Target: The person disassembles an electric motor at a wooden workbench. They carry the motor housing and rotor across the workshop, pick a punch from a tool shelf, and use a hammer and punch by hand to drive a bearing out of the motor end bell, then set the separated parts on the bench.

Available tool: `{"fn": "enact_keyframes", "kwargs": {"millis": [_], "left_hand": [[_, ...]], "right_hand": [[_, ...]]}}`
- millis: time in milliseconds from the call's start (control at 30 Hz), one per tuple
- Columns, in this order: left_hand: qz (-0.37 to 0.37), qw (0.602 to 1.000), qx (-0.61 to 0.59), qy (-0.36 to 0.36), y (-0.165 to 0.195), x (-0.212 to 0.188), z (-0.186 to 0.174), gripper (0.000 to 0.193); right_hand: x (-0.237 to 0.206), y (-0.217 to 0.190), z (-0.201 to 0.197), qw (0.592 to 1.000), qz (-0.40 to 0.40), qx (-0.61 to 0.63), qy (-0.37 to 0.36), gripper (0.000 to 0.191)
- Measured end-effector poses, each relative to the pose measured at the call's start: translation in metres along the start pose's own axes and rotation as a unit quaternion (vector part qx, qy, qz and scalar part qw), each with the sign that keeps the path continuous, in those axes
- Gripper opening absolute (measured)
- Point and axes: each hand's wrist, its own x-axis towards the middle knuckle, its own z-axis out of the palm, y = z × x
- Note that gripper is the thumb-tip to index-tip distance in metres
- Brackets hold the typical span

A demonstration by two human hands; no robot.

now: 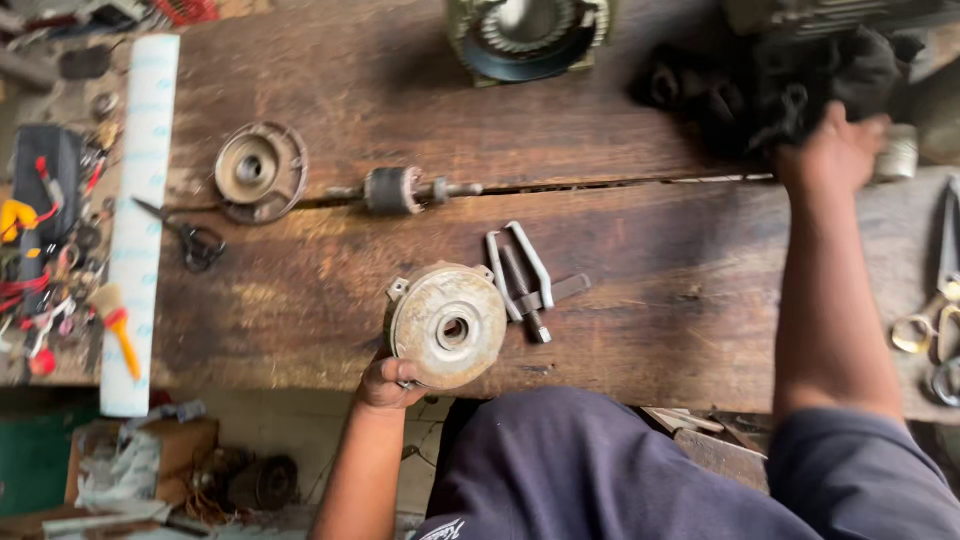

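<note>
My left hand [388,384] grips the near edge of a round, rusty motor end cover [447,323] with a centre hole, at the front edge of the wooden workbench [650,290]. My right hand [838,150] reaches far to the back right, its fingers on a black cloth bundle [770,85], next to a small grey cylinder [898,153]. A metal puller tool [527,280] lies just right of the cover. A motor rotor on its shaft [400,190] lies behind it.
Another round end cover [255,170] and black scissors [190,240] lie to the left, beside a long white roll [140,220]. A motor stator housing [525,35] stands at the back. Scissors and pliers [940,290] lie at the right edge. Small tools clutter the far left.
</note>
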Motion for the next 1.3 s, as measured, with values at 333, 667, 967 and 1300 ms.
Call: {"fn": "enact_keyframes", "kwargs": {"millis": [333,667,967,1300], "left_hand": [[0.060,0.984,0.140,-0.089,0.044,-0.030,0.039,0.099],[0.133,0.954,0.240,-0.123,0.070,-0.036,0.075,0.070],[0.168,0.956,0.225,-0.080,0.065,-0.042,0.032,0.073],[0.199,0.970,0.143,-0.001,0.125,-0.096,-0.059,0.076]], "right_hand": [[-0.044,0.021,0.017,0.994,-0.109,0.019,0.021,0.076],[-0.098,0.065,-0.002,0.973,-0.040,0.197,-0.111,0.057],[-0.111,0.120,-0.009,0.919,0.103,0.257,-0.279,0.063],[-0.251,-0.079,-0.062,0.907,-0.251,0.206,-0.267,0.066]]}}
